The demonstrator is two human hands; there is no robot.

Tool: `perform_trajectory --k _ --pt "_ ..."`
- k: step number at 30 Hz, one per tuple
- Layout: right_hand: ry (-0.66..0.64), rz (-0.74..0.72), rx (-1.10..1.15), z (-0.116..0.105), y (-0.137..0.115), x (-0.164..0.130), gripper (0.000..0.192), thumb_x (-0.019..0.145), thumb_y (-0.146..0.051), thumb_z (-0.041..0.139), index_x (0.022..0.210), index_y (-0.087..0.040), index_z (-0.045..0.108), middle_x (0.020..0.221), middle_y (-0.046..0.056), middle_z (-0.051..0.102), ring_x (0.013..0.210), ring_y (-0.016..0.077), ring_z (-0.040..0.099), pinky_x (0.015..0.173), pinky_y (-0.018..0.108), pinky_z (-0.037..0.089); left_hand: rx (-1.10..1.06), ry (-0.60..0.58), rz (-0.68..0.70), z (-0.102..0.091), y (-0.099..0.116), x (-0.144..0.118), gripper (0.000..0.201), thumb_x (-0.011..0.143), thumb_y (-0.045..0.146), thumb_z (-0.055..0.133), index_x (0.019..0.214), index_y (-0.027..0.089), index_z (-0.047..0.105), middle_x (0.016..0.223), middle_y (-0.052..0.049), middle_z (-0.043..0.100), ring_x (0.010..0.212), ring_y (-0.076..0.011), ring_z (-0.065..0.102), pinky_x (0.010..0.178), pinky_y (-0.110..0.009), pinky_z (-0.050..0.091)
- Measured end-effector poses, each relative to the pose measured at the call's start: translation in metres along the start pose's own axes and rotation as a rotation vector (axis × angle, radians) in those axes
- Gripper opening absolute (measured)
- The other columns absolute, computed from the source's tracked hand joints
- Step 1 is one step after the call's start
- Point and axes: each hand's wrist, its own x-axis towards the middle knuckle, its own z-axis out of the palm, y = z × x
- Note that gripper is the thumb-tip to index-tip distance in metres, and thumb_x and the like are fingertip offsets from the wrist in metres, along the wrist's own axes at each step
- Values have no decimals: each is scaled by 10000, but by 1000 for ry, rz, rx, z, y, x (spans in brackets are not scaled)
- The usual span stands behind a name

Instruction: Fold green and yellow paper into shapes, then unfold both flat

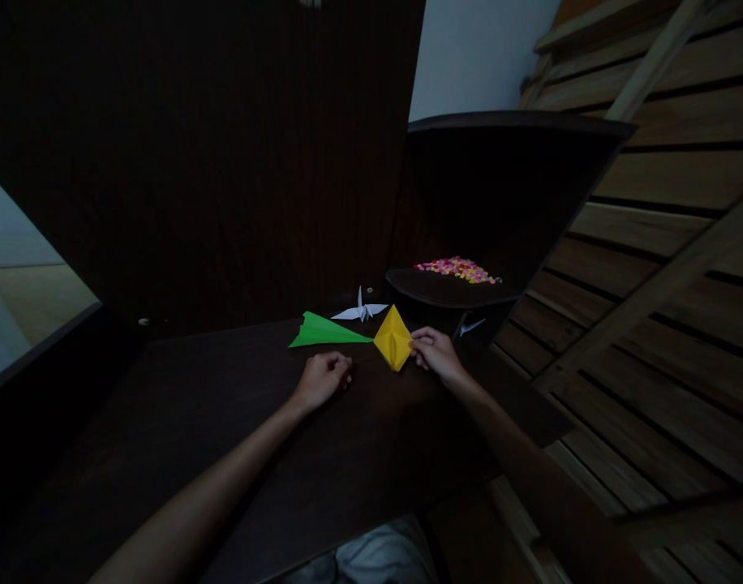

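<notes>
My right hand (437,354) pinches the right corner of a yellow folded-paper tulip (392,341), a diamond shape with an open slit near its lower middle. The tulip's left corner meets the narrow tip of a green folded-paper stem (323,330); whether the two are joined I cannot tell. Below the green paper, my left hand (324,380) rests on the dark table with its fingers curled in and nothing seen in them. Behind the papers stands a white paper crane (361,311) with its wings spread.
A small corner shelf (432,287) at the back right bears a pile of pink, red and yellow bits (460,269). Under it lies another white folded paper (472,327). A dark upright panel (225,186) closes off the back. Wooden slats (663,324) run along the right.
</notes>
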Motion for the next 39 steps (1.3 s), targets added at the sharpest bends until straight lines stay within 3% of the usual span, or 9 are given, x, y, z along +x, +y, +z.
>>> perform_trajectory --k 10,14,17,20,24,27,39 --pt "-1 36 -25 -4 10 50 80 697 -102 613 739 -162 581 459 -55 549 336 69 463 314 141 282 246 14 114 -29 -20 -23 305 876 375 459 831 166 676 638 -26 686 537 -162 626 510 -251 484" --pt "-11 24 -53 0 14 59 67 702 -109 619 742 -159 596 476 -47 570 341 65 462 318 137 273 416 83 221 -35 -16 -25 294 922 328 432 856 183 679 794 -52 728 722 -197 678 695 -305 539" --pt "-7 12 -66 1 17 63 59 704 -122 622 748 -157 603 487 -44 579 349 68 465 323 140 276 586 138 321 -42 -6 -12 249 933 278 454 949 173 679 1005 -96 707 983 -243 640 928 -378 487" --pt "-2 1 -74 3 20 63 58 706 -131 619 757 -156 608 505 -38 592 365 73 475 333 145 293 760 133 393 -51 3 16 237 923 191 480 1066 155 666 1149 -128 652 1131 -271 557 1025 -424 421" --pt "-1 -18 -80 7 23 63 63 693 -122 614 741 -161 599 527 -30 604 410 87 515 370 155 355 971 50 416 -59 6 56 221 929 144 520 1095 155 665 1158 -131 646 1126 -280 559 973 -459 460" --pt "-1 -31 -82 10 25 63 70 685 -107 588 723 -166 587 512 -37 592 413 90 514 377 158 369 1100 -32 407 -63 2 75 238 941 278 607 1146 159 627 1199 -93 626 1082 -252 606 928 -473 501" --pt "15 -54 -105 13 30 67 66 677 -138 582 728 -180 583 491 -45 579 378 93 495 358 165 364 1287 -104 380 -82 -11 89 282 957 315 593 1203 178 602 1247 -98 606 1061 -239 621 900 -455 531"
